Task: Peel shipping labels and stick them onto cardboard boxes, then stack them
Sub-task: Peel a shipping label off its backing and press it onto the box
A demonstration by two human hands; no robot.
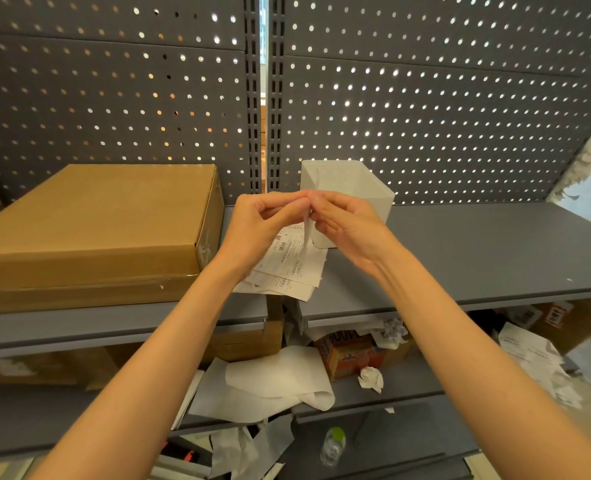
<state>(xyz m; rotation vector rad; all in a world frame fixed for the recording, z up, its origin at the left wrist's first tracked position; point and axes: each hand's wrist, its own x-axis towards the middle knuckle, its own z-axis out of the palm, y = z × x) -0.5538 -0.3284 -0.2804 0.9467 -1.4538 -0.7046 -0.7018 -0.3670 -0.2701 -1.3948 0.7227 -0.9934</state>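
A shipping label [306, 226] is hanging edge-on at frame centre, pinched at its top between both hands, above the label pile [287, 268] lying on the shelf [477, 251] beside the cardboard box [93, 230] at left. Risk: the thin sheet could be tearing or curling onto itself if the pull goes uneven. Left hand [262, 223] and right hand [347, 223] are meeting fingertip to fingertip, fingers curled, forearms converging from the bottom corners.
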